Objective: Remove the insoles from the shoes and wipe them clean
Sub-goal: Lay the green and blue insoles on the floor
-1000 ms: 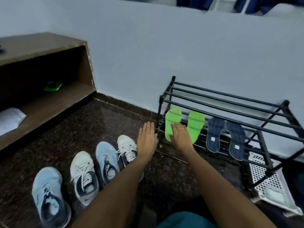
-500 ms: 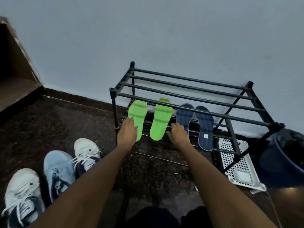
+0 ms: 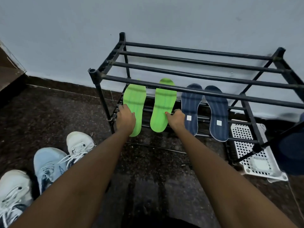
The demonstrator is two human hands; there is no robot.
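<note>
The left green insole [image 3: 134, 102] and the right green insole [image 3: 162, 104] lie side by side across the lower rails of the black shoe rack [image 3: 197, 51], toes toward twelve o'clock and heels hanging off the front rail. That looks like a spot chosen to let them air. The left hand [image 3: 125, 118] rests on the heel half of the left green insole with its thumb on the face. Its fingers reach past the nine o'clock edge toward the rack's side frame, and I cannot tell whether they curl under. The right hand [image 3: 176, 118] pinches the three o'clock edge of the right green insole, thumb tip on top and fingers curled into the gap beside it, probably to square it up or lift it. Just beyond, at three o'clock, two navy insoles [image 3: 217, 109] lie the same way. A white perforated basket [image 3: 250, 153] sits under the rack at four o'clock. Well apart at eight o'clock, a white sneaker [image 3: 79, 142], a light blue sneaker [image 3: 47, 162] and another white one line the dark stone floor [image 3: 57, 112].
</note>
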